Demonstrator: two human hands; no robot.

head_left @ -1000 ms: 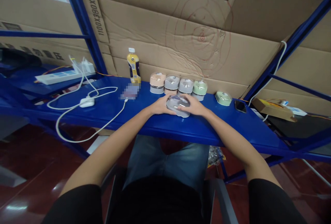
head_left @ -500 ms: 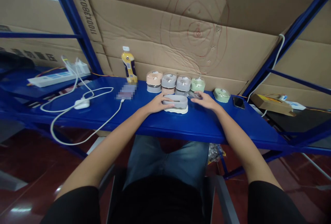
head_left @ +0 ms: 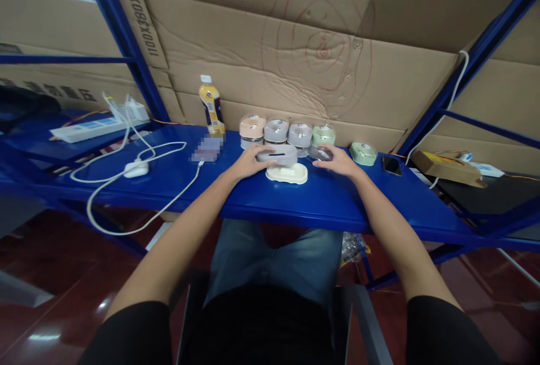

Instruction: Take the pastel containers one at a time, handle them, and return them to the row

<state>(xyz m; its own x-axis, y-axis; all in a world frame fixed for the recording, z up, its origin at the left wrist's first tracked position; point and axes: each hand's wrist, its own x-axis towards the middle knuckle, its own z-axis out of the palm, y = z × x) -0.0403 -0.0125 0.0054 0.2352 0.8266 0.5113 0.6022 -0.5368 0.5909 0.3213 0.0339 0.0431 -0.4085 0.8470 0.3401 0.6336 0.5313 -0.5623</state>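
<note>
A huge brown cardboard wall with red hand-drawn rings [head_left: 202, 22] stands behind the long blue desk [head_left: 329, 202], and along its back, a tight row of peach, grey and green lidded boxes [head_left: 300, 135]! Off to the left, an upright yellow bottle with a white cap [head_left: 212, 109]. Centre stage, the left hand [head_left: 251, 162], fingers curled round the left end of a grey, rounded oblong case [head_left: 283, 156], holding it just above and behind a cream, wavy-edged tray [head_left: 291, 174] lying on the desk. And the right hand [head_left: 340, 162]: bent fingers and thumb gripping a transparent plastic cover [head_left: 319, 154], right of the case!
</note>
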